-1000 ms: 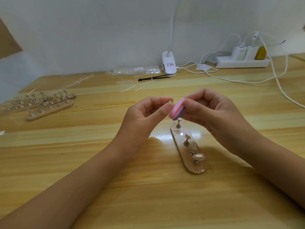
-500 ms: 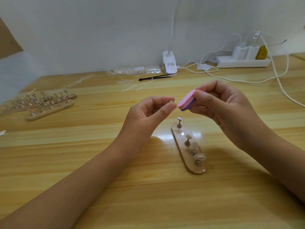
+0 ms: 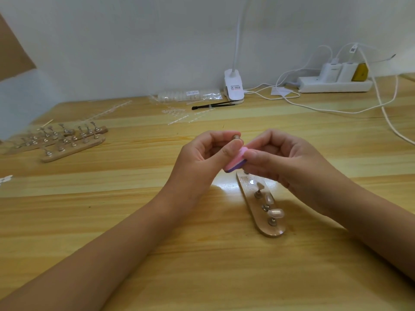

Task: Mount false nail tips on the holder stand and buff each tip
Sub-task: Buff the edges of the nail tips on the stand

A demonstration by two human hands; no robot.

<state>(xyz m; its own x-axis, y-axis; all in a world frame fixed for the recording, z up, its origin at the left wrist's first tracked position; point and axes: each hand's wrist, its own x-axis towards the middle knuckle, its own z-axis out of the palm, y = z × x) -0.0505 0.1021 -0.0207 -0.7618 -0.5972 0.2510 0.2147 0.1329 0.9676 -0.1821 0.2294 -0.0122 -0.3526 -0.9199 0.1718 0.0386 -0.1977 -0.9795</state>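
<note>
The small metal peg (image 3: 236,138), any nail tip on it hidden by the thumb, is pinched in the left hand (image 3: 202,158) over the middle of the tabletop (image 3: 224,265). The right hand (image 3: 283,160) grips the pink-and-purple foam buffer block (image 3: 234,161) against it. Short, light strokes with the hands braced together should suit.
</note>
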